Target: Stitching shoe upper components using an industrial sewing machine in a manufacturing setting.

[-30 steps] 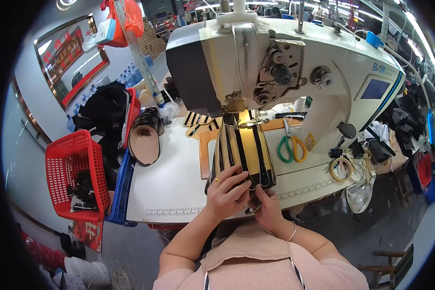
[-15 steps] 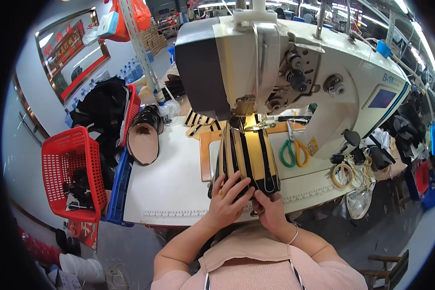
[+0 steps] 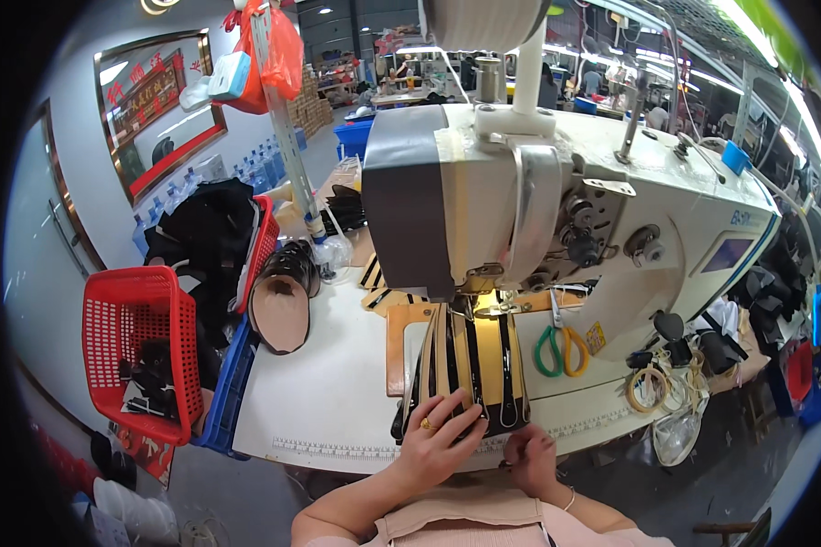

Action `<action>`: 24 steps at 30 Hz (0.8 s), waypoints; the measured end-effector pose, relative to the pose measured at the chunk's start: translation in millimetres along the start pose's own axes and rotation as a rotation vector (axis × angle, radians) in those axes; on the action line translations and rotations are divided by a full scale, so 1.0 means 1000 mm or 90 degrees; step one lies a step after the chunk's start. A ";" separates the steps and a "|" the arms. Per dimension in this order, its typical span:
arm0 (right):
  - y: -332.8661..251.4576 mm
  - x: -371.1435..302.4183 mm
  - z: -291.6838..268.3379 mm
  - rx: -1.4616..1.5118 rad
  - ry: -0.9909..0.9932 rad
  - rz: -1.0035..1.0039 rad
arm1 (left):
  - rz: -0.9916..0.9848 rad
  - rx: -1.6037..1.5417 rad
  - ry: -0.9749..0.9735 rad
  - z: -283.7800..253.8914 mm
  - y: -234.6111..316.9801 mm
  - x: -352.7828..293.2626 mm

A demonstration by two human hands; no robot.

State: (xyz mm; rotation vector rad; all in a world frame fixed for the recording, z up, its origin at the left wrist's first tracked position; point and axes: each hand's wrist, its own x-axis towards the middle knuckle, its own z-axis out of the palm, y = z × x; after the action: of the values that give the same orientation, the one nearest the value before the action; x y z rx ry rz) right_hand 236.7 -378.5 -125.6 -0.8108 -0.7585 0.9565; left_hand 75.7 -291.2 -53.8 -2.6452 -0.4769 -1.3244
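The left hand [image 3: 438, 445] comes up from below with a bent arm, its fingers spread on the near end of a striped gold and black piece [image 3: 490, 365]; the thumb is hidden, so I cannot tell if it pinches. The right hand [image 3: 531, 459] is curled just beside the near right corner, and I cannot tell if it holds something small. Half a second ago the right thumb and fingers were on the piece's near edge; now they have come away, while the left fingers are still on it. The view has tipped up too, showing more of the room. The piece lies on the white counter [image 3: 337, 392], its far end under the lit needle area of the sewing machine [image 3: 666, 173]. Scissors [image 3: 557, 321] with green and yellow handles lie to the right, next to a small yellow label [image 3: 597, 338]. The machine's side has blue letters, a ruler strip [image 3: 337, 451] has tiny marks, and the wall mirror [image 3: 160, 109] has red writing.
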 end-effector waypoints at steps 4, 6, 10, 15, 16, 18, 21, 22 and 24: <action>-0.028 -0.035 -0.021 0.369 0.109 0.257 | -0.036 -0.048 0.023 -0.012 0.054 -0.017; -0.037 -0.063 -0.032 0.462 0.059 0.282 | -0.051 -0.062 0.024 -0.020 0.080 -0.034; -0.051 -0.120 -0.041 0.409 0.040 0.270 | -0.072 -0.099 0.037 -0.039 0.126 -0.064; -0.056 -0.197 -0.048 0.390 0.058 0.253 | -0.071 -0.069 0.031 -0.066 0.187 -0.106; -0.058 -0.215 -0.048 0.386 0.051 0.247 | -0.070 -0.075 0.033 -0.074 0.201 -0.115; -0.061 -0.253 -0.049 0.383 0.046 0.240 | -0.069 -0.082 0.035 -0.089 0.230 -0.134; -0.062 -0.310 -0.052 0.369 0.002 0.233 | -0.060 -0.078 0.031 -0.114 0.273 -0.166; -0.062 -0.329 -0.052 0.369 0.004 0.230 | -0.057 -0.072 0.040 -0.121 0.286 -0.177; -0.064 -0.367 -0.051 0.384 -0.004 0.230 | -0.051 -0.067 0.060 -0.136 0.314 -0.199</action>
State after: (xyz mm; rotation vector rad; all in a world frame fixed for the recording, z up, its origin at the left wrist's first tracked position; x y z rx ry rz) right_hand 164.8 -745.5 -166.3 -0.4127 -0.2930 1.4207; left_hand -30.7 -664.9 -127.0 -2.6574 -0.5179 -1.5305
